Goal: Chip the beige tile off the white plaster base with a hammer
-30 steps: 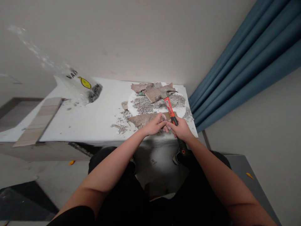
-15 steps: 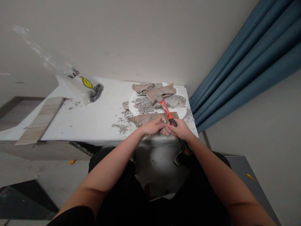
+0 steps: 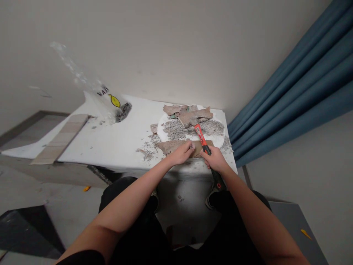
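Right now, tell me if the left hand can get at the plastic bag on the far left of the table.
Probably yes. The left hand rests on a tile shard, and only bare white table with a few crumbs lies between it and the bag. It would be a long stretch, though.

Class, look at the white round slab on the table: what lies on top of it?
On the white round slab lie grey rubble, broken brown pieces and the hammer. Its surface beneath them is hidden.

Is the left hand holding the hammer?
No, the hammer is gripped by the right hand, while the left hand rests on a broken slab piece.
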`<state>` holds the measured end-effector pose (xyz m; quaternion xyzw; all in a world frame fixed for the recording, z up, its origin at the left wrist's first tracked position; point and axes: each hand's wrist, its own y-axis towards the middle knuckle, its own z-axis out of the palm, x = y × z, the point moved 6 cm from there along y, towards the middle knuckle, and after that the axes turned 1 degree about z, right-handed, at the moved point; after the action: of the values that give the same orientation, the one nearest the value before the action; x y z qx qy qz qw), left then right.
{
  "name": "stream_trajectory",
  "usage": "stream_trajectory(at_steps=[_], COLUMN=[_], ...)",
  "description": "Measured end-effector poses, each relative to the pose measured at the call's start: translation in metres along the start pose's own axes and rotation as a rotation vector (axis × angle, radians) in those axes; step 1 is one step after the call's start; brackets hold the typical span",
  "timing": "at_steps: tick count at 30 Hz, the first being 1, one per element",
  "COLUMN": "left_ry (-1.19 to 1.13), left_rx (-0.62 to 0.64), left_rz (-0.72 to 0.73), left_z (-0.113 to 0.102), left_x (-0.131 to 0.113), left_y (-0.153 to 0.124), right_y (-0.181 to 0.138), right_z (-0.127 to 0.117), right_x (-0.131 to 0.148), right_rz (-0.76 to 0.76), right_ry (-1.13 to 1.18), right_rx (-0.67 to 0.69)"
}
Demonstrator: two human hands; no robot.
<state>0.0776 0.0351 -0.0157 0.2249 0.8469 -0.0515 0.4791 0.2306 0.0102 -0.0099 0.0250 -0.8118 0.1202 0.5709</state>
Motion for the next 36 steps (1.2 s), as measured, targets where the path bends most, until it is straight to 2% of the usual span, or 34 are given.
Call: stream_trajectory(at_steps=[9,14,18,20,23,25,30,36], left_ry=[0.020,0.035,0.052,0.073,0.137,0.182,0.268,0.293], left_rx=[0.173,0.176,0.117,0.029,-0.167,-0.217,-0.210,-0.190], left_rz=[0.052,0.075,0.056,0.007,-0.101,-0.127,-0.134,-0.124], left_z=[0.009,0.012,0.005,-0.008,-0.033,-0.041,-0.039,-0.046], left_x=[-0.010,-0.010,-0.007,0.001,0.022,0.033,0.043,0.047], left_y=[0.007,0.009,0.009,0.010,0.013,0.014,0.017,0.017], right_y=[0.001,0.002,0.005,0.005,0.003,0.000,-0.003,-0.002], right_z=[-0.004,-0.004,0.000,-0.001,-0.005,-0.007,-0.010,-0.013], right_x=[0.008,0.010,0.013,0.014,0.011,0.007,0.000,-0.003], right_rz=[-0.022,-0.029,-0.038,-0.054,-0.055,-0.030,0.026,0.021], right_ry=[-0.095,-0.121,-0.116,-0.116,-0.119,-0.113,-0.072,-0.074], right_rx=[0.001,-0.016,-0.017,-0.026,-0.041,-0.044,-0.052,-0.048])
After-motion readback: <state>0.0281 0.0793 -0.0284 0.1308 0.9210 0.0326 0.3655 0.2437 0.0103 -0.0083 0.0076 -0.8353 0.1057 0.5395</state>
